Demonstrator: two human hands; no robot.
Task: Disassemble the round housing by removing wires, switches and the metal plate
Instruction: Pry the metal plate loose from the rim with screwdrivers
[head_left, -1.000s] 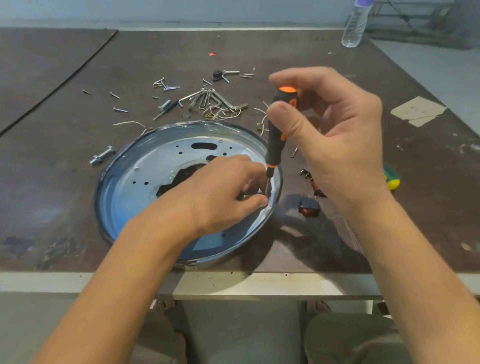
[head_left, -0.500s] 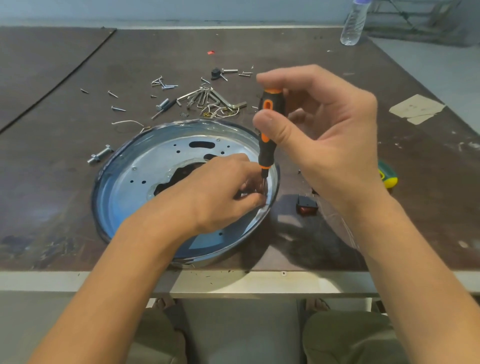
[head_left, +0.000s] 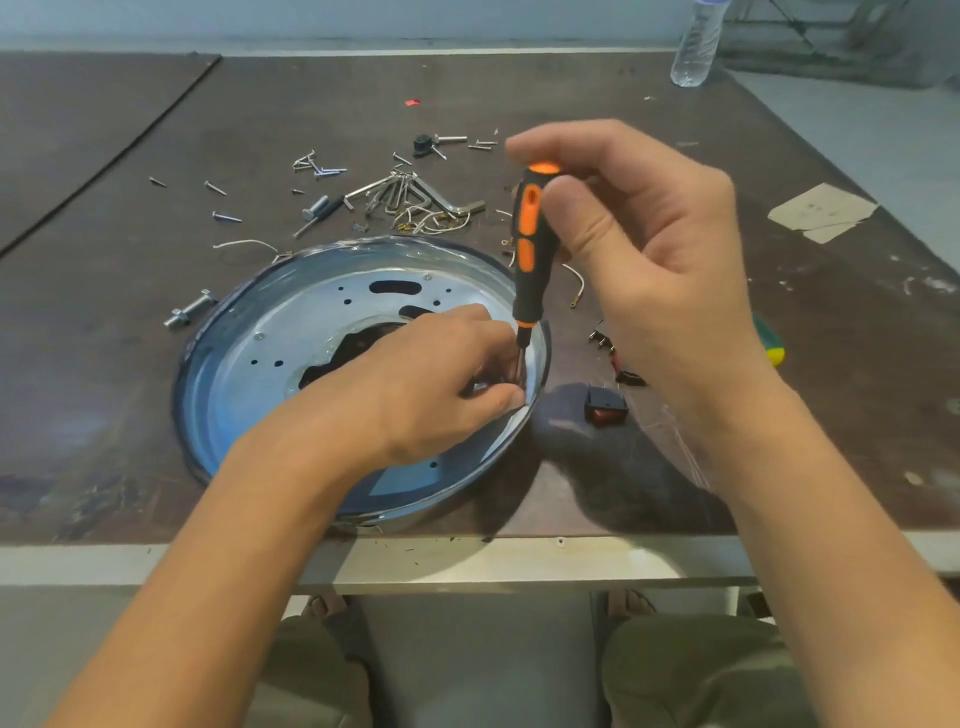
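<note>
There is a single view, from a camera worn on the person's head, looking forward and steeply down over the near edge of the dark table (head_left: 156, 130). It sits close: both forearms run up from the bottom corners, and the person's knees show under the table's front edge. The wide lens bends that edge and takes in the table's far side, where a water bottle (head_left: 696, 47) stands at the far right corner.
</note>
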